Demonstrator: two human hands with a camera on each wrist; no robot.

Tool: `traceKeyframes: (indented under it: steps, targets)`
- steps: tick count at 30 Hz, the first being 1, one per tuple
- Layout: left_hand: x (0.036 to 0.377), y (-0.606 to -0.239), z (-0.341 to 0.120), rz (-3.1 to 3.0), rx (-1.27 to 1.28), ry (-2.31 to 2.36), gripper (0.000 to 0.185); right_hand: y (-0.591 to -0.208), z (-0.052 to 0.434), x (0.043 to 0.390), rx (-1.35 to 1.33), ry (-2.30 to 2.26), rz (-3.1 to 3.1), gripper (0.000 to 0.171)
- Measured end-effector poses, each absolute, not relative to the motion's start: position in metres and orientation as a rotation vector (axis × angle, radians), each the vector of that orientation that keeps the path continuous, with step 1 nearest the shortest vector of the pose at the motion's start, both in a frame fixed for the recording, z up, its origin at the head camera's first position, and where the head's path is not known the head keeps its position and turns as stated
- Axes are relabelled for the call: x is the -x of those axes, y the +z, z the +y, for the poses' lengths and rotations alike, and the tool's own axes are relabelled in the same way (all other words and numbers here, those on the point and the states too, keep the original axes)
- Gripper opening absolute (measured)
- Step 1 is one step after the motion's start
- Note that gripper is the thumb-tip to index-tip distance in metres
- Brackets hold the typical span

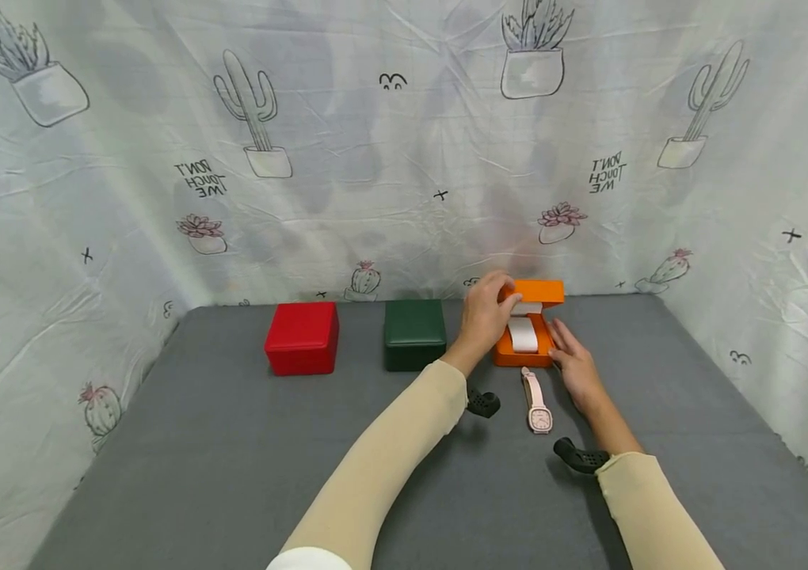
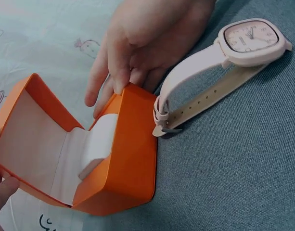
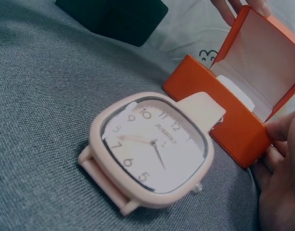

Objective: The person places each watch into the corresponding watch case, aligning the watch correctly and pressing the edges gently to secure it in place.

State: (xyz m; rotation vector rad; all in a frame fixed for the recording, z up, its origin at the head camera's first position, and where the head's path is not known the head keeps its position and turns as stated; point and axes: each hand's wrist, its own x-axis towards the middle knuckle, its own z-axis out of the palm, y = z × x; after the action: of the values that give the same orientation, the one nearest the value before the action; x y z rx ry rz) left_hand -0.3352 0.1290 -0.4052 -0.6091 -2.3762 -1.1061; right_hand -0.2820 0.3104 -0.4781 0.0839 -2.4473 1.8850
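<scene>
An orange watch box (image 1: 505, 358) with a white cushion (image 1: 522, 335) inside stands at the back of the table, its lid (image 1: 543, 292) raised. My left hand (image 1: 485, 315) pinches the lid's left edge between thumb and fingers. Along the box's right side lies my right hand (image 1: 575, 366); its fingers look mostly straight and touch the side and front corner. A pink wristwatch (image 1: 538, 412) rests on the cloth in front of the box. Its strap is buckled into a loop and its dial (image 3: 157, 144) faces up. In the left wrist view, the strap end meets the box's front.
A dark green box (image 1: 414, 336) stands closed to the left of the orange one, and a closed red box (image 1: 302, 339) farther left. Grey cloth (image 1: 247, 459) covers the table. Behind hangs a white curtain (image 1: 347, 198) printed with cacti. Black devices (image 1: 582, 457) are worn at both wrists.
</scene>
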Motion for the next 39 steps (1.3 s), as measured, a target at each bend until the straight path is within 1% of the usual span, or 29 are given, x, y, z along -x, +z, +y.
traceKeyframes:
  steps: [4, 8, 11, 23, 29, 35, 37, 39]
  targets:
    - [0.333, -0.405, 0.128, -2.380, 0.662, -0.912, 0.021, -0.478, 0.311, 0.282, -0.076, 1.907, -2.429, 0.061]
    - [0.332, -0.408, 0.126, -2.423, 0.721, -0.621, 0.036, -0.478, 0.312, 0.280, -0.084, 1.915, -2.405, 0.060]
    - [0.331, -0.409, 0.126, -2.464, 0.735, -0.507, 0.047, -0.479, 0.313, 0.279, -0.085, 1.914, -2.391, 0.060]
    - [0.330, -0.402, 0.125, -2.593, 0.751, -0.544, 0.061, -0.478, 0.312, 0.276, -0.109, 1.922, -2.374, 0.057]
    - [0.332, -0.401, 0.123, -2.682, 0.728, -0.634, 0.079, -0.480, 0.308, 0.276, -0.134, 1.807, -2.455, 0.056]
    - [0.332, -0.407, 0.118, -2.795, 0.774, -0.683, 0.100, -0.483, 0.306, 0.277, -0.143, 1.760, -2.472, 0.056]
    - [0.331, -0.409, 0.117, -2.804, 0.797, -0.703, 0.104, -0.484, 0.306, 0.277, -0.133, 1.744, -2.482, 0.055]
    - [0.329, -0.411, 0.117, -2.795, 0.815, -0.700, 0.104, -0.485, 0.307, 0.278, -0.130, 1.737, -2.486, 0.055]
